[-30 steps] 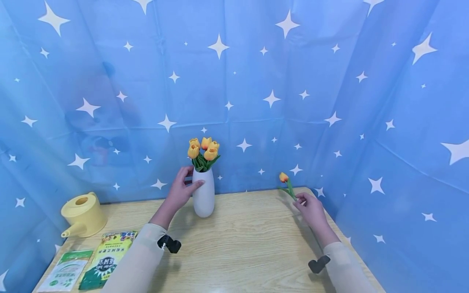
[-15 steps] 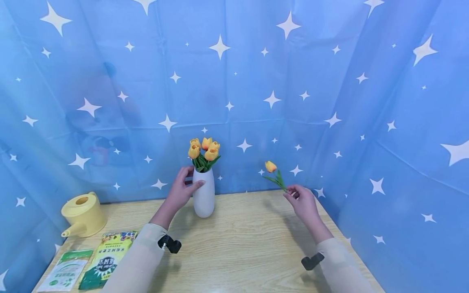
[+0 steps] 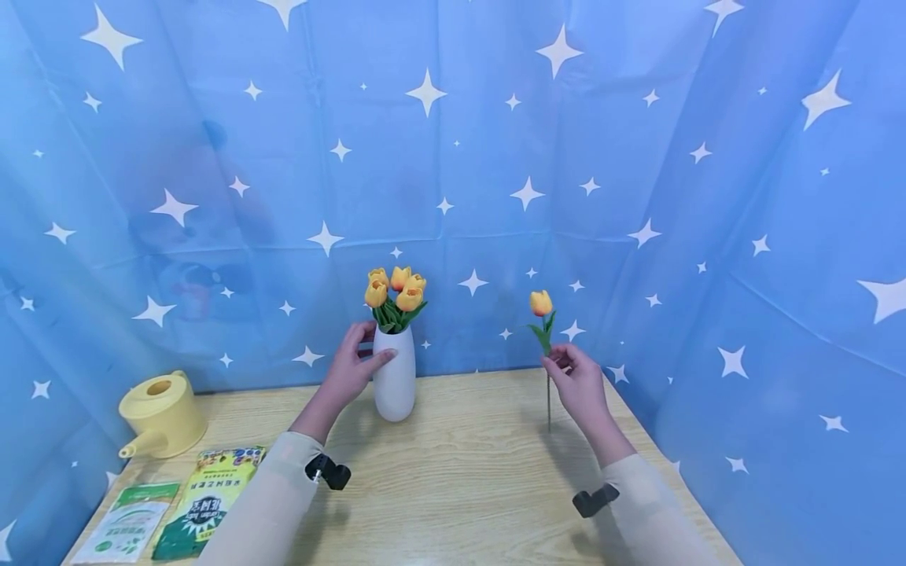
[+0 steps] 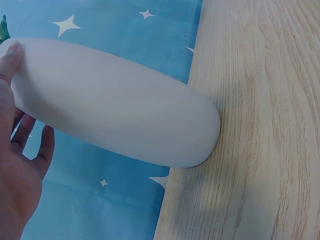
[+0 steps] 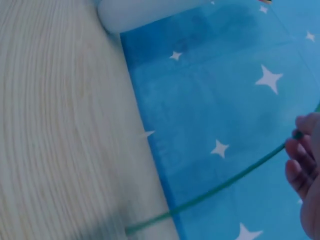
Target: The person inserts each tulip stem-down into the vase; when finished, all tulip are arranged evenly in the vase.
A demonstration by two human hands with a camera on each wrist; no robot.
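A white vase (image 3: 396,381) stands upright on the table, filled with several yellow-orange tulips (image 3: 398,289). My left hand (image 3: 351,365) grips it near the top, thumb across the front and fingers round the far side; the left wrist view shows that thumb on the vase (image 4: 115,105). Over to the right, my right hand (image 3: 582,387) pinches a single tulip (image 3: 541,303) just below its leaves. This tulip is held upright, blossom on top. Its green stem (image 5: 225,184) hangs down over the table in the right wrist view, the blossom being outside that view.
A yellow watering can (image 3: 166,417) stands at the table's left. In front of it lie a yellow-green packet (image 3: 205,499) and a white-green packet (image 3: 130,523). A blue star-patterned curtain (image 3: 481,189) hangs right behind the wooden table (image 3: 453,487) and along its sides.
My right hand has lifted the single tulip and moved slightly left, turning it from tilted to upright so its stem hangs down. The left hand and vase have stayed in place.
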